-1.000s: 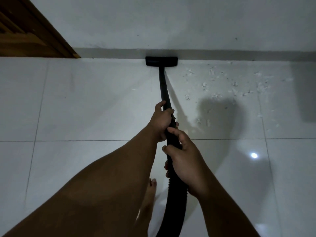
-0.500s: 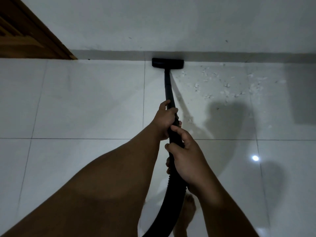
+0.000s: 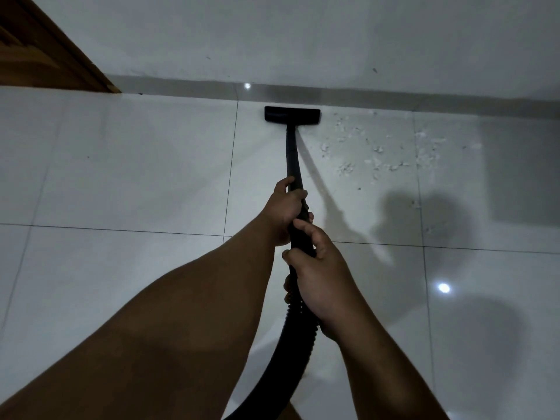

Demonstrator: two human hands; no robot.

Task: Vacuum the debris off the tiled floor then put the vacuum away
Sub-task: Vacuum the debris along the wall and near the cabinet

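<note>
Hands both wrapped round black wand (image 3: 293, 165), left hand (image 3: 285, 207) ahead of right hand (image 3: 321, 277), fingers curled tight; floor head (image 3: 292, 115) near skirting, debris (image 3: 375, 150) just right, likely scattered by hasty sideways sweep.

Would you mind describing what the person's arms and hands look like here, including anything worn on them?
Both forearms are bare up to the frame edge, with no sleeves visible. The left hand and the right hand wear no gloves, and no watch, ring or bracelet shows.
</note>
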